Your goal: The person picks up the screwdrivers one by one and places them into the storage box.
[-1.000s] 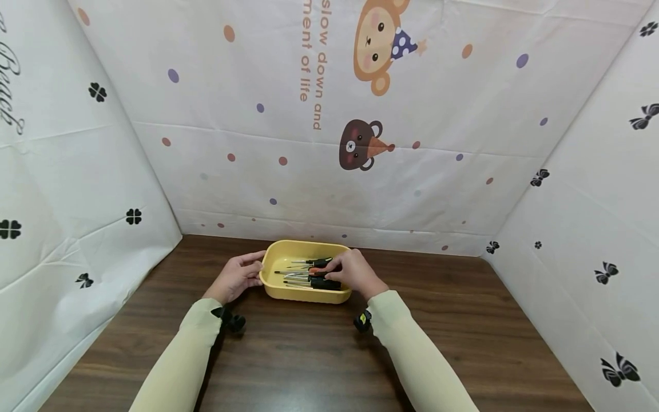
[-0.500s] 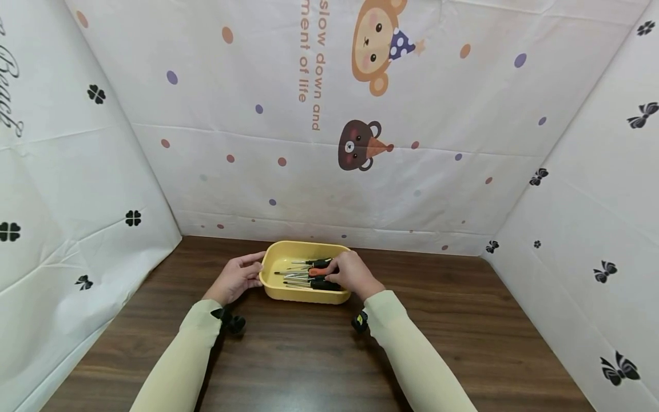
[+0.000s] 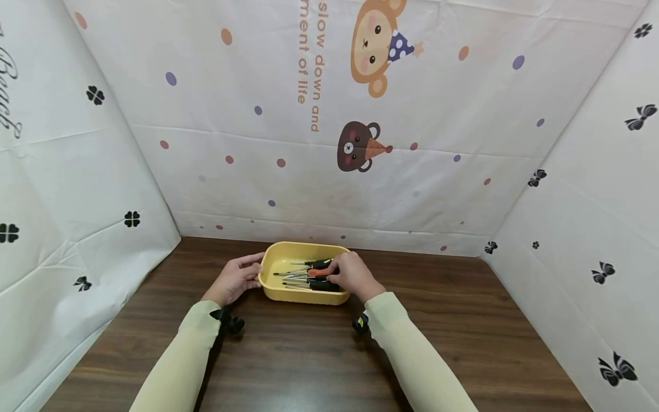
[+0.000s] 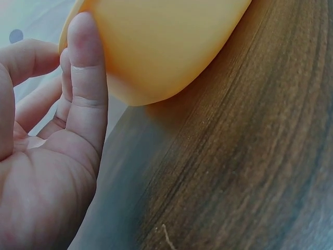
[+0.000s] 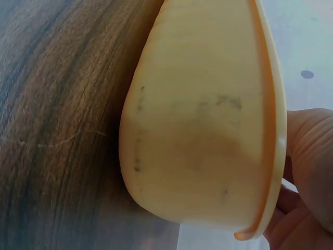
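Several screwdrivers lie in a yellow plastic tray (image 3: 278, 290), dark handles to the right and metal shafts to the left. My left hand (image 3: 235, 278) is at the tray's left end. In the left wrist view, fairly straight fingers (image 4: 86, 88) touch its outer wall and rim. My right hand (image 3: 355, 273) reaches over the right end, thumb and fingers pinching the end of an orange-handled screwdriver (image 3: 317, 272). A black-handled screwdriver (image 3: 321, 285) lies just in front of it, another behind. The tray wall (image 5: 197, 120) hides the right fingertips in the right wrist view.
The tray stands on a dark wooden table (image 3: 304, 355), near its back edge. Behind the table hangs a white printed cloth (image 3: 437, 200), and similar cloths close off the left and right sides. Both wrists wear small black devices.
My right hand has shifted slightly, and more of the orange handle shows now than a second ago. My left hand and the tray stay in place.
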`<state>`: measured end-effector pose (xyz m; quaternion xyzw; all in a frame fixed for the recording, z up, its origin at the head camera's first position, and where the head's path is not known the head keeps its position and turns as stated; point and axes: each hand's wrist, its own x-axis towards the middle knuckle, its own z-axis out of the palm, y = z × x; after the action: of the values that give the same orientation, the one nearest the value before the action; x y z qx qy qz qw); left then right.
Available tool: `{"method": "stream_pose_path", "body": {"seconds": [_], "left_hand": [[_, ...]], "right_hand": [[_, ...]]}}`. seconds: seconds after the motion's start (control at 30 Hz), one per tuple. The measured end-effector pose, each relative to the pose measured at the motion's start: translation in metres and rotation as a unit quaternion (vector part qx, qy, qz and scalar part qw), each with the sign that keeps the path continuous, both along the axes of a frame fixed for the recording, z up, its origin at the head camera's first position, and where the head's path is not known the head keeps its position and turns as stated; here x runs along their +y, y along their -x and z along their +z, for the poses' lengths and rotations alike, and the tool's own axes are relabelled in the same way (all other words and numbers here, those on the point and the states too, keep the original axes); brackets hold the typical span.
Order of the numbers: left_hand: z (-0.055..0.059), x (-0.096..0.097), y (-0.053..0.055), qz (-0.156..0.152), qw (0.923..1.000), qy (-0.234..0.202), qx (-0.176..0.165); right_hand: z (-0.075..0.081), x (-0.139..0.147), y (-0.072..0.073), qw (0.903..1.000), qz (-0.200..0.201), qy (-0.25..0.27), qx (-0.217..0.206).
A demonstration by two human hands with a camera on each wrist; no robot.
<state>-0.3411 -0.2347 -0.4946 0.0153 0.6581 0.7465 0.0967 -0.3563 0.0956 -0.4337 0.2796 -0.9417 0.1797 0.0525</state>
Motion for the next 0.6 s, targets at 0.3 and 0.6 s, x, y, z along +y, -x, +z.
{"method": "stream_pose_path", "body": {"seconds": [0.3,0.6], "left_hand": [[0.001,0.003,0.002,-0.007,1.0000,0.001,0.003],[0.009,-0.004,0.000,0.008,0.9948,0.097,0.030]], "right_hand": [[0.000,0.010,0.003,0.9988,0.002,0.049,-0.006],[0.016,0.048,0.011,0.9784,-0.024,0.204,0.022]]}}
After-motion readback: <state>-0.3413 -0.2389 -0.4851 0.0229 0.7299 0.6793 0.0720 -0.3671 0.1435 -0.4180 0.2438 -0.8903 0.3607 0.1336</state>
